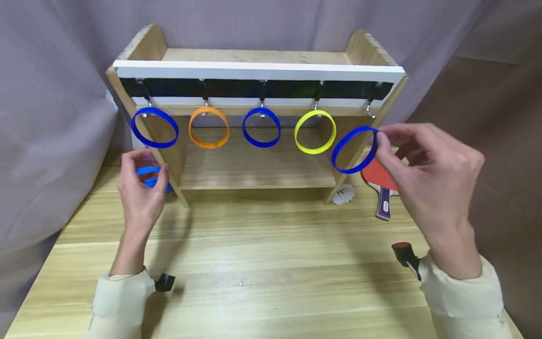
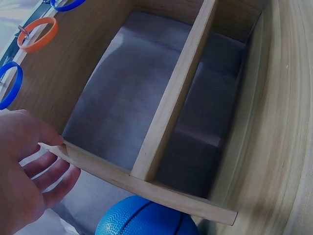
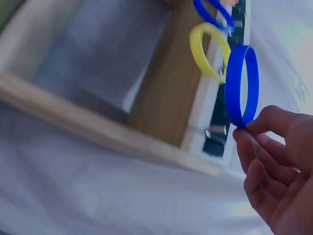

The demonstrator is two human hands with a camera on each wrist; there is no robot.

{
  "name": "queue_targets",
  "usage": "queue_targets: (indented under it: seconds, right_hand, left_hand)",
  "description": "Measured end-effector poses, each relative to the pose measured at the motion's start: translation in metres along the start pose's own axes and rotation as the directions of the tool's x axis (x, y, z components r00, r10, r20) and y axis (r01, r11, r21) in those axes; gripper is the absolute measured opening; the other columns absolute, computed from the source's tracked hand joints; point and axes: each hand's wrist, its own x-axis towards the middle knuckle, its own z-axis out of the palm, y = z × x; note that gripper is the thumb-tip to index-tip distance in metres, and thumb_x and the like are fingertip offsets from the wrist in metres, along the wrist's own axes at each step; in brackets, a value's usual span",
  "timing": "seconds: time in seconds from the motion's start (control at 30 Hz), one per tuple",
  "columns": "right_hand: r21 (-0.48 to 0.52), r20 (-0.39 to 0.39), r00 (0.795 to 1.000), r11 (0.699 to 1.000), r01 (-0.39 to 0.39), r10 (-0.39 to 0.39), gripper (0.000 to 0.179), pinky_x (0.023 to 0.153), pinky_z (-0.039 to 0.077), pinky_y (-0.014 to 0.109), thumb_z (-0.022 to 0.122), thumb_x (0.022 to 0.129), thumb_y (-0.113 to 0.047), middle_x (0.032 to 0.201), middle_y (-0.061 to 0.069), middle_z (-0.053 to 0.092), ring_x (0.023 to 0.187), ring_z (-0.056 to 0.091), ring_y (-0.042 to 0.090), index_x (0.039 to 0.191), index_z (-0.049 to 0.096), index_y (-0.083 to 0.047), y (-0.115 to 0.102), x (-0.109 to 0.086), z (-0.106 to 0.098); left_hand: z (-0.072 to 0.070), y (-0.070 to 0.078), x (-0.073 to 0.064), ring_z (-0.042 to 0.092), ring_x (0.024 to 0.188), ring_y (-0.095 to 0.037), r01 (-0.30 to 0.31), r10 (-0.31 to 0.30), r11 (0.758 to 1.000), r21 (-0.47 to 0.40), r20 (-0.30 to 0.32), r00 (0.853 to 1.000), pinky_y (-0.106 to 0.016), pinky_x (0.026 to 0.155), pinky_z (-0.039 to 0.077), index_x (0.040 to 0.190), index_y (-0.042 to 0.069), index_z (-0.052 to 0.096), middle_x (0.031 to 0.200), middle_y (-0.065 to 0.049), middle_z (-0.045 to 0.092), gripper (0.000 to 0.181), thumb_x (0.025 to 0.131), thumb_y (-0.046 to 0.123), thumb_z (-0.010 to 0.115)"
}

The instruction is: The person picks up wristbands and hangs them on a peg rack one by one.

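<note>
My right hand point(image 1: 440, 169) pinches a blue ring point(image 1: 354, 149) between thumb and fingertips, just below the rightmost hook point(image 1: 370, 113) of the wooden shelf point(image 1: 258, 169). In the right wrist view the blue ring point(image 3: 235, 88) stands upright from the fingertips, overlapping a yellow ring point(image 3: 198, 46). My left hand point(image 1: 141, 188) grips the front edge of the shelf's left side panel point(image 2: 112, 174), thumb at the edge and other fingers outside. From the other hooks hang a left blue ring point(image 1: 134, 127), an orange ring point(image 1: 227, 129), a middle blue ring point(image 1: 279, 127) and a yellow ring point(image 1: 334, 132).
A blue ball point(image 2: 132, 218) lies beside the shelf's left panel, partly behind my left hand. To the right are a red table tennis bat point(image 1: 383, 202) and a white shuttlecock point(image 1: 344, 194). The shelf stands on a wooden table point(image 1: 254, 263) before a grey curtain point(image 1: 254, 23).
</note>
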Motion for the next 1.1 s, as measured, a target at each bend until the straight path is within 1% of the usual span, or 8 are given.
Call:
queue_targets:
  seconds: [0.1,0.17,0.2,0.43,0.57,0.7,0.93,1.1]
  right_hand:
    - [-0.066,-0.055,0.998,0.998,0.002,-0.006,0.024,0.065,0.038,0.000,0.064,0.091,-0.021,0.085,0.011,0.073,0.061,0.064,0.030,0.096,0.076,0.000,0.005,0.016,-0.001]
    - [-0.116,-0.061,0.998,0.993,0.008,-0.015,0.026,0.065,0.033,0.001,0.062,0.092,-0.021,0.085,0.013,0.072,0.062,0.065,0.032,0.096,0.075,0.001,0.010,0.021,0.002]
    - [-0.136,-0.056,0.998,0.991,0.010,-0.018,0.027,0.064,0.032,0.003,0.061,0.093,-0.022,0.086,0.014,0.072,0.064,0.065,0.033,0.098,0.074,0.002,0.012,0.022,0.003]
    - [-0.204,-0.044,0.999,0.979,0.006,-0.015,0.026,0.056,0.025,0.014,0.059,0.094,-0.021,0.084,0.016,0.071,0.065,0.065,0.033,0.099,0.074,0.001,0.021,0.016,0.016]
    - [-0.209,-0.053,0.998,0.978,0.015,-0.026,0.027,0.055,0.024,0.013,0.058,0.094,-0.021,0.084,0.014,0.071,0.063,0.064,0.032,0.099,0.074,0.000,0.020,0.015,0.018]
    - [-0.210,-0.056,0.998,0.978,0.015,-0.027,0.027,0.055,0.023,0.014,0.058,0.095,-0.021,0.085,0.014,0.072,0.063,0.065,0.032,0.099,0.074,0.000,0.020,0.016,0.018]
    - [-0.213,-0.029,1.000,0.977,-0.012,0.005,0.028,0.055,0.023,0.015,0.061,0.094,-0.024,0.092,0.014,0.072,0.067,0.066,0.034,0.106,0.073,-0.001,0.018,0.015,0.012]
    - [-0.220,-0.023,0.999,0.974,-0.048,0.044,0.032,0.060,0.025,0.008,0.060,0.094,-0.025,0.097,0.015,0.072,0.068,0.066,0.037,0.113,0.070,-0.002,0.012,0.013,0.000]
  left_hand:
    - [-0.001,0.002,0.000,0.061,0.089,-0.016,0.000,0.000,1.000,-0.003,-0.001,1.000,-0.016,0.072,0.054,0.118,-0.008,0.052,0.102,-0.012,0.060,0.039,0.083,-0.005,0.071]
    - [-0.001,0.010,-0.001,0.061,0.089,-0.017,-0.001,0.001,1.000,-0.009,0.000,1.000,-0.016,0.072,0.054,0.117,-0.009,0.051,0.102,-0.014,0.059,0.039,0.083,-0.006,0.070]
    - [-0.002,0.015,-0.001,0.061,0.089,-0.017,-0.002,0.002,1.000,-0.011,0.001,1.000,-0.016,0.073,0.054,0.117,-0.010,0.051,0.102,-0.014,0.059,0.039,0.083,-0.006,0.070]
    - [-0.002,0.008,0.000,0.061,0.089,-0.017,-0.010,0.010,1.000,-0.008,-0.002,1.000,-0.016,0.073,0.054,0.117,-0.009,0.052,0.100,-0.015,0.059,0.039,0.083,-0.006,0.070]
    - [-0.003,0.026,-0.002,0.061,0.088,-0.018,-0.017,0.017,1.000,-0.012,-0.010,1.000,-0.016,0.073,0.054,0.115,-0.012,0.051,0.099,-0.019,0.058,0.037,0.083,-0.008,0.068]
    - [-0.003,0.034,-0.002,0.061,0.087,-0.017,-0.016,0.015,1.000,-0.019,-0.013,1.000,-0.016,0.073,0.053,0.115,-0.012,0.051,0.098,-0.019,0.058,0.036,0.083,-0.008,0.068]
    - [-0.004,0.027,0.001,0.061,0.089,-0.018,-0.023,0.023,1.000,-0.004,0.010,1.000,-0.016,0.072,0.053,0.115,-0.012,0.051,0.101,-0.018,0.058,0.036,0.084,-0.007,0.067]
    - [-0.013,0.014,0.007,0.062,0.095,-0.019,-0.104,0.104,0.994,0.028,0.020,0.994,-0.016,0.074,0.053,0.119,-0.005,0.056,0.108,-0.013,0.061,0.035,0.087,-0.001,0.067]
